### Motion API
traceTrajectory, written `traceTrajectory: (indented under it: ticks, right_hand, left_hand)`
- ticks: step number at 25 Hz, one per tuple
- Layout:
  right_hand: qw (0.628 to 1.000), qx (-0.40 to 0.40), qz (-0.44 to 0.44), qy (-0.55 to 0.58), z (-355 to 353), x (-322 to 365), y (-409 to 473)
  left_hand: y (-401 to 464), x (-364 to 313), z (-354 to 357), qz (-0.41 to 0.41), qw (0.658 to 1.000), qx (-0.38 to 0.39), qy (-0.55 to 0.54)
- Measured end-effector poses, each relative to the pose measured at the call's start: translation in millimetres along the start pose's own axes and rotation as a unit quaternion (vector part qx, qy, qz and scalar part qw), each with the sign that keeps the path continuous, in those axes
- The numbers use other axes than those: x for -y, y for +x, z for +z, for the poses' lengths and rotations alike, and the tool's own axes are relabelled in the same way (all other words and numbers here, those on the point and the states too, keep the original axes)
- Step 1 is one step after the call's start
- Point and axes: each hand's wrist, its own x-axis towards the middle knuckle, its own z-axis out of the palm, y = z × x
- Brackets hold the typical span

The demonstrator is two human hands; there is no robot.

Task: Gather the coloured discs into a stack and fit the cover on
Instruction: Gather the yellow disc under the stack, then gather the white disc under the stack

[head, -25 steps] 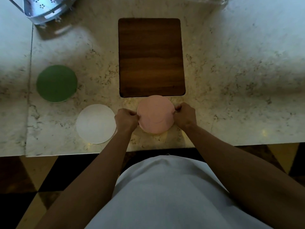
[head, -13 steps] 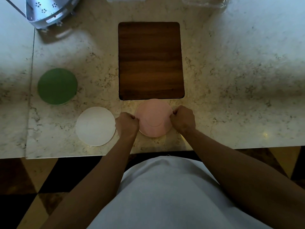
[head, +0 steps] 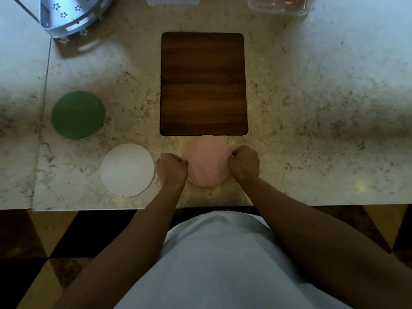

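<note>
A pink disc (head: pixel 206 160) lies on the marble counter (head: pixel 312 130) just in front of the wooden board. My left hand (head: pixel 171 171) grips its left edge and my right hand (head: pixel 244 163) grips its right edge, both with curled fingers. Whether more discs lie under the pink one is hidden. A white disc (head: pixel 127 169) rests flat just left of my left hand. Further left and back sits a green disc (head: pixel 78 115), apart from the others.
A dark wooden board (head: pixel 203 83) lies behind the pink disc. A perforated metal basket (head: pixel 71 14) stands at the back left, and a clear plastic container (head: pixel 278 4) at the back right. The counter's front edge runs just below my hands.
The pink disc has dropped lower onto the counter between my hands. Both hands keep their grip on its edges. The view has tilted slightly.
</note>
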Motion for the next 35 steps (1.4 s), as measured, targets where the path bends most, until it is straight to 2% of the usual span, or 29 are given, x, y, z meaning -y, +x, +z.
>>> traceTrajectory:
  ticks: [6, 11, 15, 18, 26, 30, 35]
  right_hand:
    - [0.999, 0.032, 0.001, 0.014, 1.0, 0.8, 3.1]
    - [0.996, 0.082, 0.026, 0.031, -4.4, 4.3, 11.5]
    - [0.996, 0.075, 0.008, 0.056, -6.3, -2.7, 14.7]
    - [0.992, 0.063, 0.015, 0.110, -6.8, -5.4, 15.3]
    - [0.982, 0.120, -0.029, 0.145, -4.4, 2.9, 13.6]
    - [0.969, 0.162, -0.081, 0.167, 2.6, 23.8, 4.7]
    - [0.963, 0.180, -0.094, 0.177, 26.4, 66.6, -10.3]
  left_hand:
    - [-1.6, -5.2, 1.1, -0.046, 0.999, 0.010, -0.015]
    - [7.7, -16.3, -4.0, -0.168, 0.979, 0.052, -0.099]
    - [16.0, -19.5, -10.1, -0.203, 0.966, 0.075, -0.140]
    - [20.1, -17.6, -11.4, -0.205, 0.959, 0.081, -0.175]
    - [14.9, -9.9, -23.7, -0.181, 0.961, 0.066, -0.199]
    - [11.5, 9.6, -47.7, -0.197, 0.950, 0.030, -0.242]
    - [25.4, 49.5, -84.9, -0.205, 0.933, 0.013, -0.296]
